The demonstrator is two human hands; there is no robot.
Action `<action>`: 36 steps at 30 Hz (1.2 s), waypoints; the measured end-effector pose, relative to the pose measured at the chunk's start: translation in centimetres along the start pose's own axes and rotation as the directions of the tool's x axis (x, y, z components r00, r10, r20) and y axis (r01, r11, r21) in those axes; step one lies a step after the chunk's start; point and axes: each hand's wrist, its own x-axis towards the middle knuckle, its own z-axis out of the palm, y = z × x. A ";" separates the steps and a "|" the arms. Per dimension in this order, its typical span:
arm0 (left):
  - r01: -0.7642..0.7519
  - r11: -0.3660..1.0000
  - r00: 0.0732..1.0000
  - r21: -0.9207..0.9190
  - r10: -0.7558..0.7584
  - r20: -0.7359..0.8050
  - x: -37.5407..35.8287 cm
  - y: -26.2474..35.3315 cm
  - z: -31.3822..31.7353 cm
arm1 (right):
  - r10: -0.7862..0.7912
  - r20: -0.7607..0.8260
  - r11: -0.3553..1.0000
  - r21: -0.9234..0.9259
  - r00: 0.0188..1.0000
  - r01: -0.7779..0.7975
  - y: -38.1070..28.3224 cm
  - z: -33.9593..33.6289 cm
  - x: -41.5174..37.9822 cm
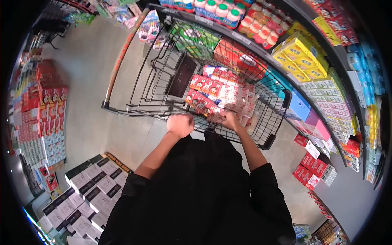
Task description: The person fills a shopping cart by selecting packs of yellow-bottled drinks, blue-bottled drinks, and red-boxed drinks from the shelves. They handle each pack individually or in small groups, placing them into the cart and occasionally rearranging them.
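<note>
A black wire shopping cart point(151, 92) stands crosswise before me, its handle at the left. Several red and white drink packs point(206, 85) lie inside it, some under clear wrap. My left hand point(180, 125) is closed at the cart's near side rim; whatever its fingers wrap round is hidden. My right hand point(229, 121) reaches over the same rim, fingers bent and pressed together at the near edge of the packs. What is between those fingers is too small to make out.
Shelves with yellow boxes point(296, 51) and bottles curve along the right. Red cartons point(312, 165) stand on the floor at the lower right. White boxes point(92, 192) are stacked at the lower left, and red packs point(53, 106) pile up at the far left.
</note>
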 end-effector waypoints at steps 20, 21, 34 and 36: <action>-0.118 0.989 0.992 -0.085 0.122 0.043 -0.8 1.0 1.2 | 0.374 -0.076 0.742 -0.573 0.924 -0.347 -2.8 1.3 13.1; -0.112 0.989 0.990 -0.093 0.119 0.073 -0.7 0.9 0.9 | 0.368 -0.129 0.729 -0.575 0.921 -0.372 -2.6 1.9 13.2; -0.110 0.991 0.989 -0.077 0.118 0.094 -0.1 1.0 0.2 | 0.337 -0.192 0.851 -0.358 0.922 -0.385 -5.2 -0.4 11.1; -0.120 0.991 0.990 -0.057 0.123 0.066 0.2 0.8 0.2 | 0.580 -0.034 0.815 0.016 0.814 -0.579 -5.5 -0.8 10.1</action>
